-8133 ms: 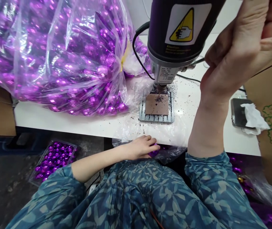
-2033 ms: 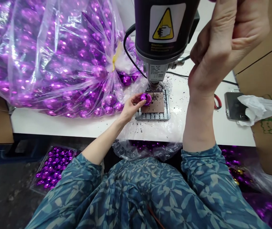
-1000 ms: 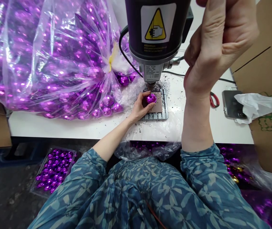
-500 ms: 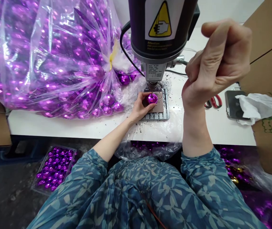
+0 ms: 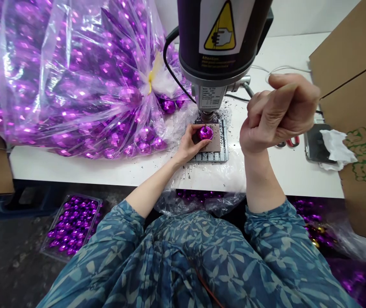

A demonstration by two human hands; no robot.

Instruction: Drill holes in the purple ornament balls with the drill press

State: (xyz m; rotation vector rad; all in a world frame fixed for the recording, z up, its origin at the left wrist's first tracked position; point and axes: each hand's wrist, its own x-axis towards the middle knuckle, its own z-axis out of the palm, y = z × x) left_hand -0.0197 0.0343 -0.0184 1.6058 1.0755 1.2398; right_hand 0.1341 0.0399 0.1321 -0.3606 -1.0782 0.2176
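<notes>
My left hand [image 5: 189, 143] pinches a shiny purple faceted ball [image 5: 205, 132] between thumb and fingers. It holds the ball on a square brown plate [image 5: 214, 144], which lies on the slotted metal base [image 5: 224, 141] of a small drill press [image 5: 218, 64]. The drill tip comes down right at the top of the ball; whether it has entered cannot be made out. Raised at the press's right side, my right hand [image 5: 277, 115] is closed round the end of its metal lever [image 5: 248, 88], whose grip is hidden by the fingers.
A large clear bag [image 5: 73, 85] of purple balls fills the table's left side. On the right are red-handled scissors [image 5: 293, 142], a phone [image 5: 317, 143] under crumpled tissue [image 5: 337, 147], and a cardboard box [image 5: 359, 107]. A plastic tub [image 5: 97, 209] of balls sits lower left. Dark shavings surround the base.
My right hand has come down and a little to the left with the lever. My left hand and the ball stay in place on the plate. The view has shifted slightly.
</notes>
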